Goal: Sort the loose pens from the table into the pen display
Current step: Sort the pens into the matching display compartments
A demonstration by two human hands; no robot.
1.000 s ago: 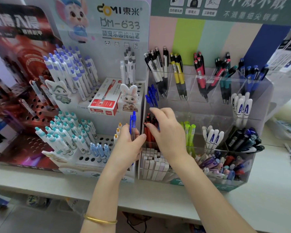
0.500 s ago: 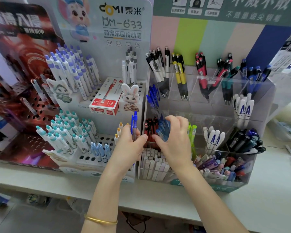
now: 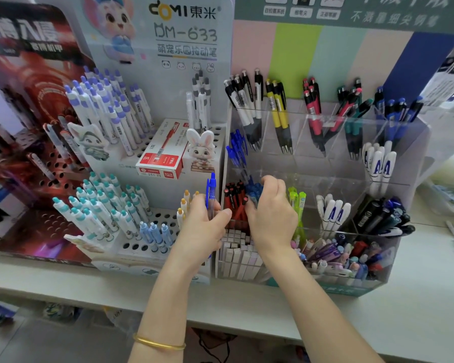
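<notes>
Left hand [image 3: 205, 229] grips one blue pen [image 3: 210, 191], upright, just left of clear pen display [image 3: 312, 163]. Right hand [image 3: 271, 216] curls round bundle of dark blue pens [image 3: 254, 192] at display middle tier, just beside red pens [image 3: 232, 203]. Green pens [image 3: 298, 203] right of right hand. Gold bangle [image 3: 159, 344] on left wrist

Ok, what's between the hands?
Head view: red pens in the clear display stand between the left hand, holding a blue pen, and the right hand, gripping blue pens.

Clear glossy plastic pen display [image 3: 325, 163], matt pale table [image 3: 417, 323], shiny metal bangle [image 3: 159, 344]
</notes>
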